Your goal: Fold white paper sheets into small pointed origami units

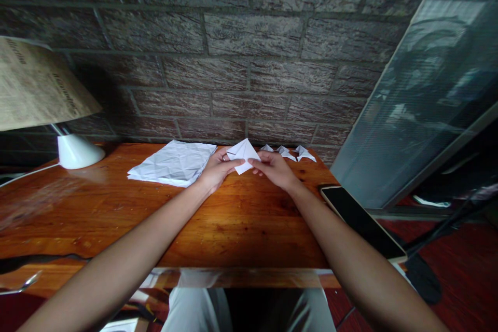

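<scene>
A small white folded paper [244, 153], diamond-shaped with crease lines, is held up above the table between both hands. My left hand [218, 167] pinches its left side, thumb on the near face; a ring shows on one finger. My right hand [275, 167] grips the lower right edge with the thumb in front and the fingers behind. Behind and to the right of that hand, several folded paper pieces [304, 153] stand in a row along the wall. Left of my left hand lies a stack of creased white sheets [175, 162].
The wooden table [241, 223] stands against a dark brick wall [249, 72]. A lamp with a printed shade [42, 80] and white base is at the left. A dark-screened tablet [361, 220] lies at the right edge, near my right forearm. A glossy panel [420, 78] leans beyond.
</scene>
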A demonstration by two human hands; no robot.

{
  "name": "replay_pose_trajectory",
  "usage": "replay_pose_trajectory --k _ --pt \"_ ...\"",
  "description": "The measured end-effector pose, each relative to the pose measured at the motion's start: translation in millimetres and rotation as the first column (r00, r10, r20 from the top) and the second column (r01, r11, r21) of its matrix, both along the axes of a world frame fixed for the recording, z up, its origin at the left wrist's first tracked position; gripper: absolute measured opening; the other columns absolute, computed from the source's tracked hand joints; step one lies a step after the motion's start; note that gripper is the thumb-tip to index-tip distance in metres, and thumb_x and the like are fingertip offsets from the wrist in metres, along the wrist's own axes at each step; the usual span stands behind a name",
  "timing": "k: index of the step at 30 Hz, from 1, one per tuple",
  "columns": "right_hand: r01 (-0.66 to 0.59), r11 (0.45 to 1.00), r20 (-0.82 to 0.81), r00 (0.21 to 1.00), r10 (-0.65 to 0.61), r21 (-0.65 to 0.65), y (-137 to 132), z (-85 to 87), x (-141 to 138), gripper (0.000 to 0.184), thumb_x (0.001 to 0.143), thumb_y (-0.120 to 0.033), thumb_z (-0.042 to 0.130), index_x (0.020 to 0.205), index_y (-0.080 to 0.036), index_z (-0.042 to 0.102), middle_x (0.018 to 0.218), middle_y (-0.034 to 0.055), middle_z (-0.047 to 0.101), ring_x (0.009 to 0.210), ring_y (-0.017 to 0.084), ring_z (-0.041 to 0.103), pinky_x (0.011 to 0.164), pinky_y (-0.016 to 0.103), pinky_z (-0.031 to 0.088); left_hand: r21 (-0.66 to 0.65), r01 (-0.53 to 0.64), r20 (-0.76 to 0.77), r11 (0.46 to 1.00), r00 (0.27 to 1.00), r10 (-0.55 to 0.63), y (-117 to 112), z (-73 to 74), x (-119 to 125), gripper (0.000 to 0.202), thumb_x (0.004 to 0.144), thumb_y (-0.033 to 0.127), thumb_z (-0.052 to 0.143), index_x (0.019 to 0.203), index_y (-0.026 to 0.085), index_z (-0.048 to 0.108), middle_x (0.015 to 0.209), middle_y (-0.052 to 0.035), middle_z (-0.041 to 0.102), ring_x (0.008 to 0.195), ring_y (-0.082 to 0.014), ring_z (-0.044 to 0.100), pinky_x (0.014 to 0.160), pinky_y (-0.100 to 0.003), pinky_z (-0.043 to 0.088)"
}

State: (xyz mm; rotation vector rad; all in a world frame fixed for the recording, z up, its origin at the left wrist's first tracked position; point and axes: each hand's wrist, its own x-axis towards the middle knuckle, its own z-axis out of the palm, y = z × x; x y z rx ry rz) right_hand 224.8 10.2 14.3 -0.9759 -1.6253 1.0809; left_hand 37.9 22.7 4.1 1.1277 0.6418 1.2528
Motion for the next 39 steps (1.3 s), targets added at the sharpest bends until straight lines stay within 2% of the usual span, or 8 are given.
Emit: replay_pose_trajectory --k 8,19,25,32,39 --pt "-0.002 1.000 0.007 1.000 0.002 -0.009 0.1 -0.2 -0.3 0.042 0.071 -0.056 0.076 0.083 -0.016 0.069 0.070 0.0007 0.067 0.058 0.010 0.058 0.054 0.022 0.045 0.017 -0.026 -0.014 1.000 1.000 0.026 -0.6 0.4 0.4 0.051 0.056 0.025 0.091 0.102 0.018 0.072 0.093 -0.0027 0.076 0.083 -0.0187 0.069 0.084 -0.035 0.055" --pt "-0.020 0.999 0.014 1.000 0.021 -0.028 1.5 -1.4 1.1 0.043 0.072 -0.055 0.076 0.084 -0.015 0.068 0.068 -0.0002 0.065 0.057 0.009 0.056 0.053 0.022 0.043 -0.014 -0.059 0.002 0.998 0.998 0.059 -4.0 4.4 1.8 0.043 0.056 0.028 0.092 0.092 0.015 0.073 0.087 -0.0015 0.074 0.076 -0.0144 0.066 0.078 -0.030 0.053" --pt "-0.030 0.999 0.018 0.999 0.030 -0.020 0.9 -0.1 1.0 0.042 0.072 -0.055 0.076 0.082 -0.015 0.067 0.067 -0.0007 0.064 0.056 0.009 0.056 0.053 0.022 0.043 -0.010 -0.077 -0.006 0.997 0.997 0.077 -2.8 3.0 2.8 0.048 0.055 0.030 0.092 0.096 0.016 0.072 0.085 -0.0017 0.074 0.074 -0.0145 0.066 0.076 -0.030 0.053" --pt "-0.044 0.999 0.036 0.998 0.045 -0.031 2.1 -4.4 0.8 0.041 0.069 -0.054 0.079 0.078 -0.015 0.065 0.068 -0.0002 0.065 0.057 0.009 0.057 0.055 0.023 0.045 0.061 -0.191 -0.020 0.980 0.981 0.193 0.8 2.2 2.4 0.050 0.050 0.036 0.094 0.090 0.016 0.071 0.082 -0.0013 0.075 0.069 -0.0141 0.064 0.068 -0.027 0.049" --pt "-0.137 0.990 0.057 0.989 0.138 -0.025 0.4 -5.8 -0.5 0.044 0.071 -0.057 0.077 0.086 -0.016 0.067 0.071 -0.0003 0.066 0.059 0.010 0.057 0.056 0.023 0.046 0.081 -0.144 -0.082 0.986 0.985 0.151 -3.3 5.2 1.5 0.047 0.050 0.038 0.094 0.085 0.014 0.073 0.077 -0.0027 0.076 0.063 -0.0140 0.063 0.064 -0.027 0.048"
